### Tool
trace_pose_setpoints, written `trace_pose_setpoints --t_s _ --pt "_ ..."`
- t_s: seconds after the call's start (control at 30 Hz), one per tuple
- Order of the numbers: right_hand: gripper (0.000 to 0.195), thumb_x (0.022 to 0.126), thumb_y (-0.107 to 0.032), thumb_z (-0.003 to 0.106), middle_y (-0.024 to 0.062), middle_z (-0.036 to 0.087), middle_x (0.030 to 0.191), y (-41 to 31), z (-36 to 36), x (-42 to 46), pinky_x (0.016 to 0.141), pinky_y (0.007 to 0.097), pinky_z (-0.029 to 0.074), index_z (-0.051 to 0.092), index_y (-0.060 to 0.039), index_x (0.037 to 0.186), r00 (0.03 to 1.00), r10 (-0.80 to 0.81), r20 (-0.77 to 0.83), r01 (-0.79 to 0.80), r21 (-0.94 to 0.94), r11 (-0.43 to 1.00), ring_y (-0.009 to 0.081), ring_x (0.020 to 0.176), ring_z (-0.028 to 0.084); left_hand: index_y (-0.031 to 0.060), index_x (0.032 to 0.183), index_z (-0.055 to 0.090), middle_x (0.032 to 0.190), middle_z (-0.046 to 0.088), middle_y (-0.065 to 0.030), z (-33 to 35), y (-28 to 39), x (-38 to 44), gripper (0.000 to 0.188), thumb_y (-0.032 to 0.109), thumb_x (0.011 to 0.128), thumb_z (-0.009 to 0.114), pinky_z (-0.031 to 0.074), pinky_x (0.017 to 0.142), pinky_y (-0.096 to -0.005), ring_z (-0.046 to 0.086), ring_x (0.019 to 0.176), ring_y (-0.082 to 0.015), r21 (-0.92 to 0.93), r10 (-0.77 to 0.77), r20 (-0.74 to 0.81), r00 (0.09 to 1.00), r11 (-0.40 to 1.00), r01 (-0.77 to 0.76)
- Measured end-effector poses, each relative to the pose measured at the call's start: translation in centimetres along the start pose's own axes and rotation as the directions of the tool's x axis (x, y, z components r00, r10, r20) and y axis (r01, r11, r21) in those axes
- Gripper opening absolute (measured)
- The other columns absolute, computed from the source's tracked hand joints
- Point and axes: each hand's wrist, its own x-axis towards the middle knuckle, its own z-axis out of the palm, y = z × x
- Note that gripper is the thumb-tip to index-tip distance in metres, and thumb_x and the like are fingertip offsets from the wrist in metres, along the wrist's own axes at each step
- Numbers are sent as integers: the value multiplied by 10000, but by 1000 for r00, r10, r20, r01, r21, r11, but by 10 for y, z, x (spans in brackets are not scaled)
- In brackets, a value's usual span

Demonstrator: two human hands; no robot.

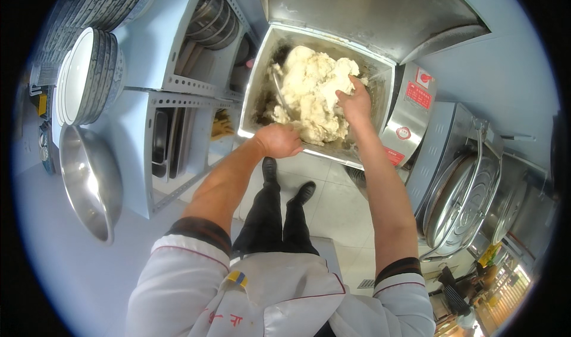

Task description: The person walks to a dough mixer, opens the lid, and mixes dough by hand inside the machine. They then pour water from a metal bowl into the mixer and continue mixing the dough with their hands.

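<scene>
A large rough mass of pale dough (312, 91) lies in the metal tub of a dough mixer (389, 100), around a curved metal mixing bar (280, 87). My left hand (279, 140) rests at the tub's near edge, its fingers curled over the rim beside the dough; whether they hold any dough is hidden. On the right side of the mass, my right hand (356, 100) touches the dough with thumb and forefinger spread, the other fingers partly hidden.
Behind the tub stands its raised metal lid (357, 7). Metal shelving (134, 145) on the left carries stacked bowls (84, 78) and a steel basin (89, 185). To the right are the mixer's housing (408, 114) and an appliance with a round metal lid (464, 203).
</scene>
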Motion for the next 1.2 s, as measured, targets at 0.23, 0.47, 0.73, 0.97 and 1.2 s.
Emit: trace_pose_setpoints --t_s 0.23,0.47,0.73,0.97,1.2 --pt "523 987 -130 821 192 774 1256 0 -1 0 756 365 607 660 53 1450 995 65 -79 -65 11 998 232 999 765 149 745 687 843 632 -23 1 2 0 311 374 948 757 597 642 -400 665 808 -249 -38 -42 35 999 998 43" --pt "385 1025 -178 727 229 804 1204 -4 7 -12 922 421 600 729 4 1363 970 -220 -100 216 -52 975 347 992 793 142 743 687 841 632 -32 0 2 0 308 368 939 765 608 655 -405 674 814 -258 -10 -43 61 997 999 44" --pt "369 993 -134 748 201 708 1427 -4 -5 -50 1086 447 543 726 -41 1349 938 -209 276 286 -274 918 370 1268 694 138 740 687 845 636 -40 -1 1 2 315 371 941 755 608 658 -401 676 809 -264 -31 -26 -5 1000 999 26" --pt "817 878 -212 887 161 433 1699 13 21 -72 1317 529 326 539 -166 1616 813 -381 441 576 -508 640 413 1615 329 140 740 694 824 632 -30 0 1 0 330 387 954 745 601 631 -404 673 805 -250 15 -24 41 999 1000 24" --pt "873 873 -212 892 146 387 1742 27 29 -66 1363 537 262 497 -201 1652 802 -305 514 582 -555 595 389 1642 300 144 735 694 821 633 -31 1 1 0 344 400 959 744 604 621 -408 676 794 -250 -4 -22 27 999 1000 22"
